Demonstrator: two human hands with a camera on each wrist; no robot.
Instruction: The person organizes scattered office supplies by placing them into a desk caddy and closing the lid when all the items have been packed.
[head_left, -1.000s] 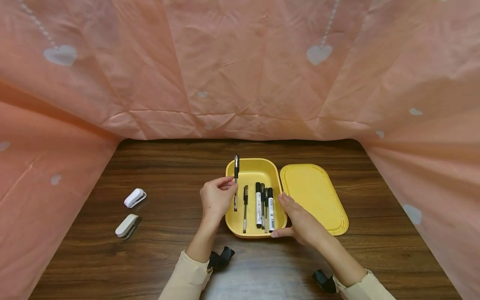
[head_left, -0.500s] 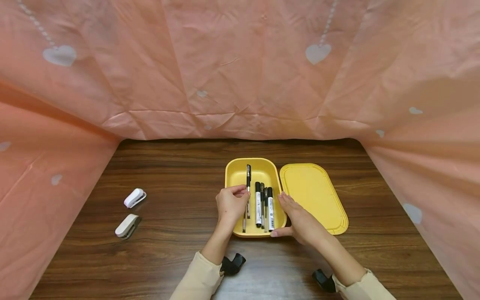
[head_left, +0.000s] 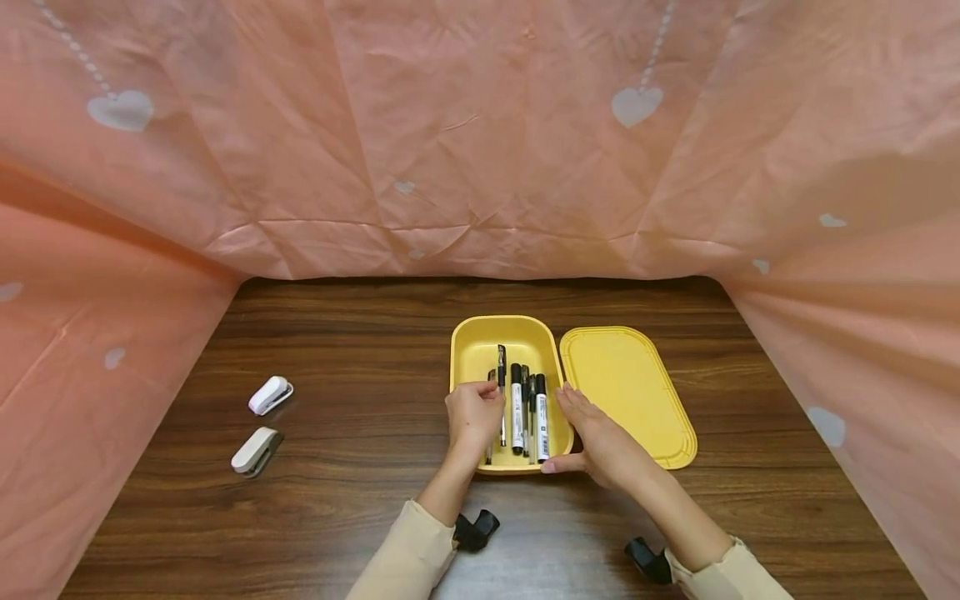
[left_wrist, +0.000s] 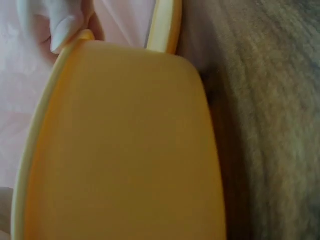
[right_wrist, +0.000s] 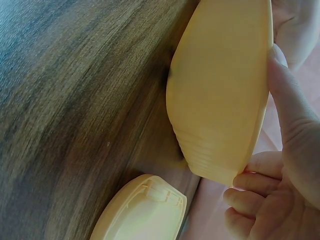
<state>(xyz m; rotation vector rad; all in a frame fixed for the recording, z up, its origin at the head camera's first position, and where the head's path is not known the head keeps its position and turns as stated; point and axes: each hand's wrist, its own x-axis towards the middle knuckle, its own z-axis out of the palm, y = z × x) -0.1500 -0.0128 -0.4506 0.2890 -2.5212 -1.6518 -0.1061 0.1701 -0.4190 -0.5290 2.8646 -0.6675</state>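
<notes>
In the head view a yellow box [head_left: 474,333] holds several pens and two white markers with black caps, one of them a marker [head_left: 517,412] near the middle. My left hand [head_left: 474,417] reaches over the box's left side and pinches a black-capped pen [head_left: 502,358] low inside it, beside another pen partly hidden by the hand. My right hand [head_left: 603,442] rests on the box's lower right corner, thumb at the near rim and fingers along the right side. The right wrist view shows its thumb on the rim of the box [right_wrist: 220,95].
A yellow lid [head_left: 626,392] lies flat just right of the box. On the table's left are a white stapler-like object [head_left: 270,396] and a beige one [head_left: 255,452]. Pink cloth [head_left: 480,167] with white hearts hangs behind and at both sides.
My left hand has moved right and toward the near side, carrying the pen from above the box's left rim down beside the other pens. The right hand has stayed in place.
</notes>
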